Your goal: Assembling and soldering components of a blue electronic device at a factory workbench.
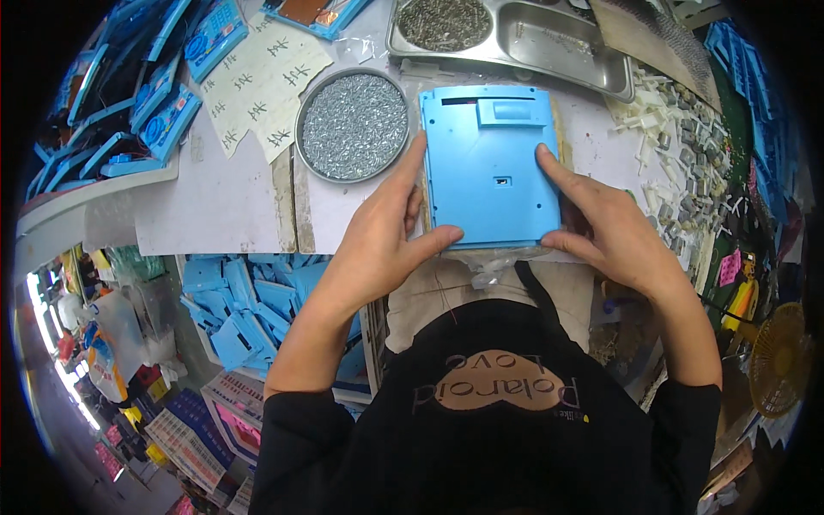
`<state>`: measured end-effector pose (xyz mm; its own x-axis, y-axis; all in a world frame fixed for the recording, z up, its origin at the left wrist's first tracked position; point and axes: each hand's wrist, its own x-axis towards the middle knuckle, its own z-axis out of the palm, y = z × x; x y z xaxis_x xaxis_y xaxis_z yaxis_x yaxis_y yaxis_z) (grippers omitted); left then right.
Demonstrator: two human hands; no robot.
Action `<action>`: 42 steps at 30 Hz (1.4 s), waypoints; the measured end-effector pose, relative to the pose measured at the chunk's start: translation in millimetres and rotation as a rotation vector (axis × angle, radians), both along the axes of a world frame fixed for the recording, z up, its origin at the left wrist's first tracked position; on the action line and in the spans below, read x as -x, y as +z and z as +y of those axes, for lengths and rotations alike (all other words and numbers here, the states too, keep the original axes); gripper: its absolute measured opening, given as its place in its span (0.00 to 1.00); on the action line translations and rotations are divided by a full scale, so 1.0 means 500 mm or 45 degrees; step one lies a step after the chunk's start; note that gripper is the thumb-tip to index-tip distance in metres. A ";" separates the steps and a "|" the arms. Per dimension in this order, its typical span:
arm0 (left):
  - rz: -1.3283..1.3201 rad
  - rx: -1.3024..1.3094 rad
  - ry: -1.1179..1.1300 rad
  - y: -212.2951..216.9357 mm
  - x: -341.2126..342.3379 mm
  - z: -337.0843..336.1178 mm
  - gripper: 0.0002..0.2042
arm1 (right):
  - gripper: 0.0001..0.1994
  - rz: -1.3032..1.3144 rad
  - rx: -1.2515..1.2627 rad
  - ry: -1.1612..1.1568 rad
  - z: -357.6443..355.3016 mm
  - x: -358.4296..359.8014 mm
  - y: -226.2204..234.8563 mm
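Note:
A flat blue plastic casing (485, 159) lies on the table in front of me, its back face up. That face has a raised block near the far edge, a dark slot beside it, a small opening in the middle and little holes toward the corners. My left hand (390, 215) grips its left side, the index finger along the edge and the thumb on the near left corner. My right hand (605, 219) holds the right side, index finger and thumb on the edge. The casing's underside is hidden, resting on something pale that shows along its rim.
Left of the casing stands a round dish of small screws (356, 124). A metal tray (562, 51) with small metal parts is behind it. White plastic pieces (669, 142) lie heaped at right. Blue units (167, 120) pile up far left, and blue shells (245, 313) fill a container below the table edge.

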<state>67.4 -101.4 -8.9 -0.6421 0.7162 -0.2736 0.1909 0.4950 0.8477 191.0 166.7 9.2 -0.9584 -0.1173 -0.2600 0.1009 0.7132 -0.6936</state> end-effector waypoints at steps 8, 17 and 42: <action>-0.028 0.193 -0.083 0.005 0.010 -0.010 0.49 | 0.45 0.012 -0.279 0.041 -0.021 0.008 0.022; 1.099 0.313 0.290 -0.064 0.153 -0.068 0.09 | 0.30 0.270 -0.705 0.347 -0.040 0.055 0.074; 0.436 -0.129 0.457 -0.021 0.093 -0.066 0.06 | 0.06 0.701 -0.780 0.824 -0.220 0.484 -0.070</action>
